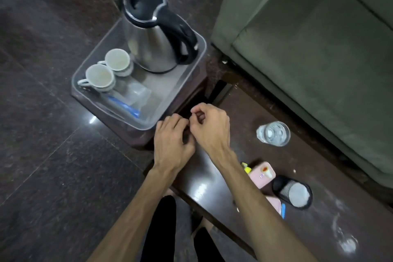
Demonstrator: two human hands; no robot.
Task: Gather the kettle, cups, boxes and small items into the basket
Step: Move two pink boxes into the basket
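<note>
A clear plastic basket (192,74) stands on a small dark stool. Inside it are a steel kettle (153,42) with a black lid and handle, two white cups (109,70) stacked on saucers, a clear plastic box (138,93) and a blue-tipped item (127,106). My left hand (172,140) and my right hand (209,125) meet just in front of the basket's near corner, fingers curled toward each other. Whether they pinch something small I cannot tell.
On the dark low table (204,178) to the right lie a glass of water (273,133), a pink box (261,173), a black round object (292,191) and another pink item (276,204). A green sofa (319,49) fills the right side. Dark floor lies on the left.
</note>
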